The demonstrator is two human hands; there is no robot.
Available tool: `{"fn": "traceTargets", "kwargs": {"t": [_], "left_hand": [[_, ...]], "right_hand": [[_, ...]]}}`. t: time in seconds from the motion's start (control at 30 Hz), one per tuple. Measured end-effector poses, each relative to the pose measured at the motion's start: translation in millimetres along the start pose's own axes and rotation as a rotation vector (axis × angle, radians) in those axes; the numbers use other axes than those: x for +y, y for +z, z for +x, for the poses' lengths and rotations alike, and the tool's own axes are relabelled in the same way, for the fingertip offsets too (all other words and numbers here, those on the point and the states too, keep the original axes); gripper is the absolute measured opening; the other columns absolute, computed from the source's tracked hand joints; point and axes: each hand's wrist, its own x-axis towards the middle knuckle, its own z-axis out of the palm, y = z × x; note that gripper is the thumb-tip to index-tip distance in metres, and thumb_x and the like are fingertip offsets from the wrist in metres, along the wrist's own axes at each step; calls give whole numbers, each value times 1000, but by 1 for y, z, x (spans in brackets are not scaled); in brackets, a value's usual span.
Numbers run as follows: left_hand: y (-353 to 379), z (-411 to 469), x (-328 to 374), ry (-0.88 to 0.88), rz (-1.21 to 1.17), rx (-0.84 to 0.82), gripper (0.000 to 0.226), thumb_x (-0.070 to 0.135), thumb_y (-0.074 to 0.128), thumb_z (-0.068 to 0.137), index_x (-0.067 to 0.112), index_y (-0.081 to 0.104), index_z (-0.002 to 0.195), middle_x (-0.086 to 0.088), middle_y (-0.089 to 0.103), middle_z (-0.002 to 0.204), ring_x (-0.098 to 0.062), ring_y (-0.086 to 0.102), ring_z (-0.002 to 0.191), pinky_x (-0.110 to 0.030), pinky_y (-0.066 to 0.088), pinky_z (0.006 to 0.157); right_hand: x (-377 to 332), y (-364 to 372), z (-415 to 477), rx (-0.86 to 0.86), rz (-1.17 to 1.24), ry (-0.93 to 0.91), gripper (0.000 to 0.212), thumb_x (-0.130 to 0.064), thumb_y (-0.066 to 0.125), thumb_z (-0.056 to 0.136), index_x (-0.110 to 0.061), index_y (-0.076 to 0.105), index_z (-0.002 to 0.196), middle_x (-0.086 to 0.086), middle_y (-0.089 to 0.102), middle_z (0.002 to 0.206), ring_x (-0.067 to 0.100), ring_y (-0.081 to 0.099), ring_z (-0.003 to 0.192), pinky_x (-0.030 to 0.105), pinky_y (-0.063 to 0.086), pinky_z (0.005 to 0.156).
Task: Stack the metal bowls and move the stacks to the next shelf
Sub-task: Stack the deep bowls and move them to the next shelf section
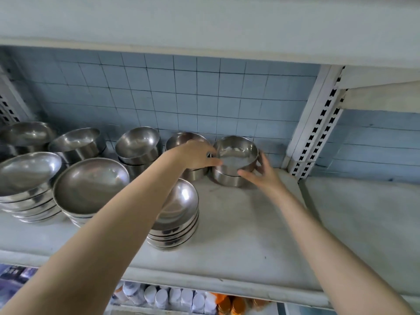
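Behind left hand (195, 155), half-hidden bowl stack (181, 138).

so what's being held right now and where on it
The top metal bowl of the back right pair, held by its side wall: left hand on the left, right hand on the right.

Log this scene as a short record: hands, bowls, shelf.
left hand: grips left side of top bowl
right hand: grips right side of top bowl
top bowl: on lower bowl, at the back right of shelf
wide stack: front centre, under the left forearm
other bowls: more stacks to the left
post: right of the bowls, next bay beyond it
bottles: on the shelf below
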Motion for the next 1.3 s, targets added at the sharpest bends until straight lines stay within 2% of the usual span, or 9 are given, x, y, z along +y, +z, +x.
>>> {"fn": "traceTargets", "kwargs": {"t": [0.07,0.17,0.3,0.4,0.57,0.8,1.03,1.2,1.3], "left_hand": [[7,4,0,-18,-23,-9,49,60,51,93,24,60,126,3,56,100,-28,55,116,-34,40,84],[15,8,0,-61,-43,-17,56,63,51,91,26,54,133,-4,59,126,-30,50,125,-39,39,91],[12,3,2,-56,-75,5,56,58,53,93,26,51,138,4,58,113,-23,53,117,-31,37,84],[14,-6,6,-6,-53,13,70,64,59,84,27,46,142,9,59,100,-22,55,110,-33,42,90],[26,-17,21,34,-79,9,79,45,70,86,15,35,150,-8,46,148,-29,44,134,-42,38,110],[19,-24,20,-118,55,-38,39,26,60,96,6,60,129,-5,61,126,-21,56,107,-27,44,92],[20,-23,18,-166,80,56,24,21,56,97,17,67,118,-8,61,126,-26,60,101,-33,46,93],[26,-18,12,-137,91,106,15,29,53,98,35,66,101,7,60,116,-23,60,98,-39,49,93],[25,-16,14,-130,95,148,27,26,47,101,33,63,121,4,56,115,-25,60,99,-33,47,89]], "right_hand": [[0,2,3,-46,9,15,98,-36,95,54,-50,37,132,-24,47,137,11,49,131,31,46,106],[2,6,5,-36,0,-19,105,-9,92,64,-39,25,139,-29,45,125,-2,52,115,12,50,87],[1,5,-4,9,-4,-35,99,0,90,65,-35,29,135,-28,48,119,-9,54,103,4,48,76],[5,-7,-18,15,-14,-25,108,-5,92,62,-22,29,147,-19,51,128,-5,55,105,4,48,78],[18,-38,-50,7,-57,-8,123,-30,98,50,-30,28,150,-8,49,145,14,58,120,31,51,99],[15,-51,-87,72,-34,-17,116,-15,95,59,-30,26,151,-15,46,135,11,55,117,2,46,76],[14,-39,-108,76,-62,-32,115,-14,95,61,-37,21,146,-39,41,118,-13,54,104,17,46,93],[0,-47,-109,55,-152,-20,118,-26,93,64,-25,16,153,-30,36,131,0,40,125,0,33,92],[-12,-53,-102,39,-215,11,138,-50,92,55,-32,3,158,-20,25,154,3,34,137,29,31,116]]}}
